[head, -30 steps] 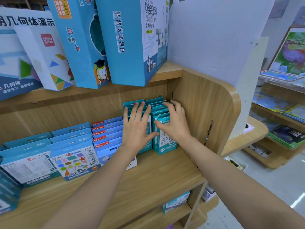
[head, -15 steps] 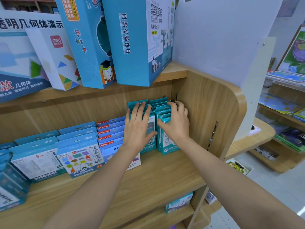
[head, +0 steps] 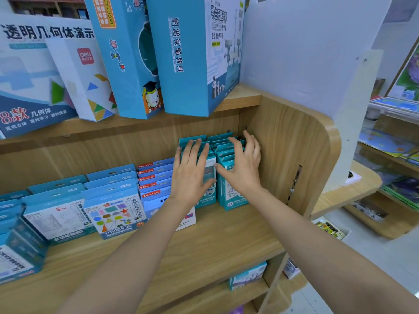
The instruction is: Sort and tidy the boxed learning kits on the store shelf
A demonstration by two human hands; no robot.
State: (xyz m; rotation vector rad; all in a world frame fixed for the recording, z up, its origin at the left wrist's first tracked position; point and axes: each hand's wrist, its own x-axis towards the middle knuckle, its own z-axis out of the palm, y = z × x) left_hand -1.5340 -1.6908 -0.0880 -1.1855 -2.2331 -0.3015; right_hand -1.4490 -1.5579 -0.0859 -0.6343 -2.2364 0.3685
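Both bare forearms reach forward over the wooden shelf (head: 215, 241), side by side. At its right end, beside the side panel (head: 285, 159), two rows of upright teal boxes (head: 230, 199) stand front to back. The left hand (head: 190, 175) lies flat against the left row, fingers straight and spread. The right hand (head: 242, 168) rests over the right row's tops, fingers spread, holding nothing.

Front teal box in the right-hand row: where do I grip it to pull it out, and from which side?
The front teal box stands upright, with the wooden side panel close on its right and the left teal row tight on its left, so its flanks look blocked. Probably best to pinch its top edge, thumb on the front face, coming from the front and slightly above.
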